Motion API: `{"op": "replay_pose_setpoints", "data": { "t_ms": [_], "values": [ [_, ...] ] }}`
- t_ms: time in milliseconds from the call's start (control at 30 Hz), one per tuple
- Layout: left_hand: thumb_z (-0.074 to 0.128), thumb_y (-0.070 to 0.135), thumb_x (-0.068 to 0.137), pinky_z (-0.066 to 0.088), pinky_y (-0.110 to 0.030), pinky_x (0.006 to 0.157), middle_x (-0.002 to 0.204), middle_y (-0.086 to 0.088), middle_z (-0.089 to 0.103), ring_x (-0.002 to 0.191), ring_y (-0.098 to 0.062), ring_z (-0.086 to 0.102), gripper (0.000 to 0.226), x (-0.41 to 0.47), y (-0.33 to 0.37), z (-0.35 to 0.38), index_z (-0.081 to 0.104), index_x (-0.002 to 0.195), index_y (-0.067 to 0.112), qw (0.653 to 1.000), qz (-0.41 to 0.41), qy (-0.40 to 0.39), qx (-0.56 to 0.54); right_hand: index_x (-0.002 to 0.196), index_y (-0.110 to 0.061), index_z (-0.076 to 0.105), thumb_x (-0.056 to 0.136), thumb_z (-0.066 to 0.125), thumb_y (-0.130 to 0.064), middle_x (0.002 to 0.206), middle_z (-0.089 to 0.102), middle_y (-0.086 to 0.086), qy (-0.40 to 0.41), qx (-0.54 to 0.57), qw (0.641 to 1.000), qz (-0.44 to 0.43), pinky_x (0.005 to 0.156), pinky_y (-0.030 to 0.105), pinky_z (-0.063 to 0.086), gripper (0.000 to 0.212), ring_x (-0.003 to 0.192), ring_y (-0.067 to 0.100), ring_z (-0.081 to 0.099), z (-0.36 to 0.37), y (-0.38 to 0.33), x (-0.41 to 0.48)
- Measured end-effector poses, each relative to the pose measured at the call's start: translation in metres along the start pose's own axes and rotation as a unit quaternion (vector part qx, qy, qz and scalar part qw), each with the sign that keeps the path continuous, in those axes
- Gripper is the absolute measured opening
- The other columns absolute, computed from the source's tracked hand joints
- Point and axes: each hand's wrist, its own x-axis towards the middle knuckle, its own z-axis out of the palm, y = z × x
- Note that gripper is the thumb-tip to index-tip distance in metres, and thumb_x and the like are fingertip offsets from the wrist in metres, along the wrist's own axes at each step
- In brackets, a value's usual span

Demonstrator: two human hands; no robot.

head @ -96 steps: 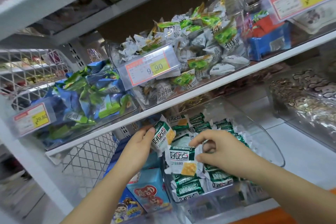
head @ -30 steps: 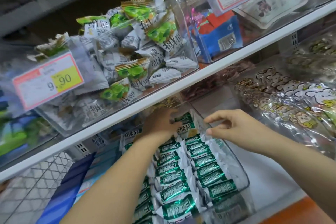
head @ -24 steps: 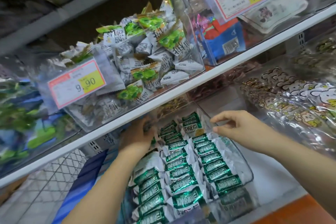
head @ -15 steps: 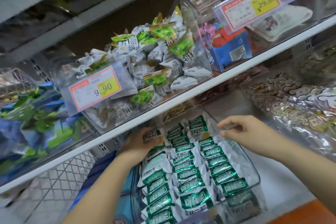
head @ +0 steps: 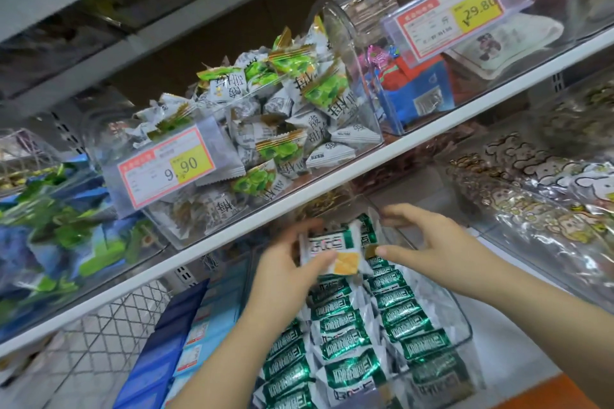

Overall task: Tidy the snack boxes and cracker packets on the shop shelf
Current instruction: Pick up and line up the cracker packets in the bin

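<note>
- cracker packet (head: 332, 251) held above the far end of the clear bin (head: 460, 310), over its rows of green packets (head: 349, 335).
- left hand (head: 284, 272) pinches the packet's left side, thumb on front.
- right hand (head: 433, 247) over the bin's right wall, fingers spread, gripping nothing.

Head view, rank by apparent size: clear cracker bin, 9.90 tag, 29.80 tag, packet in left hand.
1. clear cracker bin
2. 9.90 tag and 29.80 tag: too alike to rank
3. packet in the left hand
</note>
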Motion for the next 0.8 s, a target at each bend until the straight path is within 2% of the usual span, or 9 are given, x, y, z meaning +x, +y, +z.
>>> {"op": "replay_pose_setpoints", "data": {
  "t_ms": [67,133,267,400,467,567,633,733,800],
  "values": [
    [0.074,0.034,0.079,0.05,-0.04,0.094,0.113,0.024,0.061,0.106,-0.008,0.06,0.035,-0.005,0.007,0.01,0.056,0.105,0.05,0.999,0.024,-0.026,-0.041,0.125,-0.036,0.05,0.079,0.072,-0.037,0.117,0.058,-0.019,-0.005,0.013,1.0,-0.011,0.086,0.01,0.038,0.051,0.107,-0.009,0.051,0.001,-0.001,0.0],
    [0.075,0.03,0.08,0.046,-0.036,0.099,0.113,0.03,0.059,0.11,0.003,0.055,0.039,-0.007,0.007,0.015,0.057,0.109,0.049,0.997,0.035,-0.036,-0.057,0.109,-0.036,0.061,0.079,0.073,-0.031,0.105,0.065,-0.012,-0.013,0.016,1.0,-0.018,0.075,0.007,0.043,0.032,0.092,-0.01,0.056,0.0,-0.002,0.0],
    [0.072,0.025,0.082,0.051,-0.036,0.092,0.109,0.03,0.061,0.104,-0.006,0.061,0.044,-0.011,0.0,0.011,0.055,0.11,0.054,0.994,0.037,-0.079,-0.065,0.09,-0.031,0.066,0.081,0.073,-0.024,0.087,0.066,-0.009,-0.032,0.017,0.999,-0.022,0.07,0.007,0.043,0.014,0.081,-0.007,0.057,-0.001,-0.001,-0.001],
    [0.062,0.035,0.089,0.049,-0.01,0.073,0.101,0.026,0.066,0.085,0.005,0.063,0.028,0.002,-0.015,-0.006,0.053,0.114,0.045,0.999,-0.005,-0.051,-0.011,0.083,-0.03,0.063,0.082,0.071,-0.022,0.084,0.065,-0.01,-0.022,0.027,0.999,-0.032,0.07,0.006,0.042,0.011,0.08,-0.006,0.057,0.002,0.0,-0.002],
    [0.054,0.035,0.094,0.046,-0.014,0.064,0.115,0.017,0.064,0.082,-0.002,0.061,0.025,0.023,-0.036,-0.014,0.053,0.12,0.036,0.996,-0.06,0.004,0.064,0.082,-0.028,0.063,0.083,0.07,-0.02,0.083,0.066,-0.009,-0.006,0.04,0.999,-0.03,0.069,0.007,0.042,0.011,0.078,-0.005,0.058,0.003,0.0,-0.001],
    [0.044,0.045,0.097,0.044,-0.026,0.08,0.128,-0.002,0.058,0.104,-0.021,0.059,0.043,0.054,-0.075,-0.024,0.047,0.133,0.022,0.968,-0.151,-0.017,0.202,0.081,-0.028,0.063,0.083,0.07,-0.018,0.081,0.066,-0.008,0.006,0.051,0.998,-0.022,0.068,0.008,0.043,0.012,0.076,-0.004,0.058,0.005,0.0,-0.001],
    [0.037,0.051,0.098,0.047,-0.029,0.079,0.125,-0.004,0.059,0.094,-0.019,0.06,0.047,0.065,-0.095,-0.024,0.046,0.136,0.024,0.948,-0.177,-0.053,0.26,0.081,-0.03,0.063,0.084,0.07,-0.019,0.082,0.066,-0.008,0.004,0.045,0.999,-0.019,0.069,0.008,0.043,0.013,0.077,-0.004,0.058,0.005,0.001,0.0],
    [0.032,0.054,0.098,0.044,-0.026,0.067,0.106,-0.001,0.06,0.074,-0.008,0.053,0.048,0.07,-0.101,-0.022,0.048,0.13,0.022,0.947,-0.164,-0.085,0.264,0.082,-0.029,0.064,0.084,0.069,-0.019,0.081,0.066,-0.008,-0.001,0.043,0.999,-0.016,0.068,0.008,0.043,0.012,0.076,-0.004,0.058,0.004,0.001,0.0],
    [0.034,0.058,0.095,0.045,-0.026,0.069,0.105,0.0,0.061,0.079,-0.01,0.055,0.05,0.073,-0.101,-0.023,0.053,0.124,0.022,0.95,-0.148,-0.103,0.255,0.083,-0.029,0.064,0.084,0.069,-0.019,0.08,0.066,-0.009,-0.002,0.04,0.999,-0.014,0.067,0.008,0.043,0.011,0.075,-0.004,0.058,0.003,0.002,0.001]
  ]
}}
